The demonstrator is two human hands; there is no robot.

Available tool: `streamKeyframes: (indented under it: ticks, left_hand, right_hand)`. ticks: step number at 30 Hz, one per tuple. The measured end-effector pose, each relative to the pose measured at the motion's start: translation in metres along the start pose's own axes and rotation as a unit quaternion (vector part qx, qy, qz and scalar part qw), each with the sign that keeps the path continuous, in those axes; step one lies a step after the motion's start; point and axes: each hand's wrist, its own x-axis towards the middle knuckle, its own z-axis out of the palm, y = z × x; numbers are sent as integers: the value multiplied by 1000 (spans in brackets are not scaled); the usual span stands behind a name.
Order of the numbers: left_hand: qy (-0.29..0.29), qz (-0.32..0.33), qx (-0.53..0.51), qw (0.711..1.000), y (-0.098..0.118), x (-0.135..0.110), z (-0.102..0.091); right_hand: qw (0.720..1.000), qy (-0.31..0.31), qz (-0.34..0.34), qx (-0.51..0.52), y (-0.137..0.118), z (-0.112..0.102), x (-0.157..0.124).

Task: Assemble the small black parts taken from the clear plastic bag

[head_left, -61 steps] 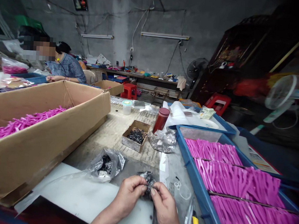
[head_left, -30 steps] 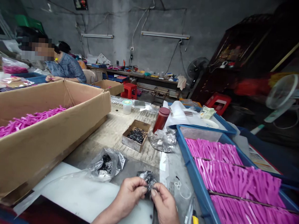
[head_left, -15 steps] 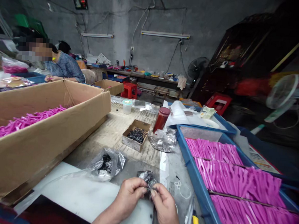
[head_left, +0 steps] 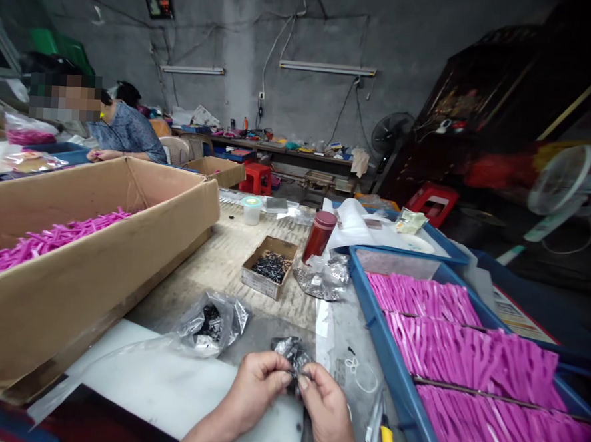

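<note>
Thumb and forefinger closed, our left hand point(head_left: 258, 383) and right hand point(head_left: 325, 401) both pinch a small dark piece point(head_left: 294, 373) between them; a crinkled dark plastic bag point(head_left: 288, 346) lies just beyond.

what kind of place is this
Probably a small workshop: pink strips lie in bulk in a long cardboard box and a blue tray, and another person sits farther back on the left.
</note>
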Motion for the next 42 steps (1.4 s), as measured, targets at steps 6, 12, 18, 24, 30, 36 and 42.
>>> streamKeyframes:
  ticks: [6,12,18,24,30,36,42]
  left_hand:
    - [20,46,52,997,5,-2,-1]
    - [4,28,42,999,5,-3,0]
    - [9,34,32,999,2,-2,-1]
    - [21,55,57,997,7,-4,0]
    - [-2,22,27,999,4,-2,0]
    - [5,46,62,997,4,-3,-2]
    - [15,102,141,985,10,-5,-1]
  right_hand:
    - [1000,0,-12,-29,-2,-2,-1]
    - [1000,4,10,-4,-4,-1,-1]
    - [999,16,2,-27,-1,-2,-1]
    - [999,20,-2,-30,-3,-1,-2]
    - [999,19,-7,-30,-6,-1,-3]
    - [1000,11,-3,-27,-10,1,-3]
    - [999,-12,-1,-49,-4,-2,-3]
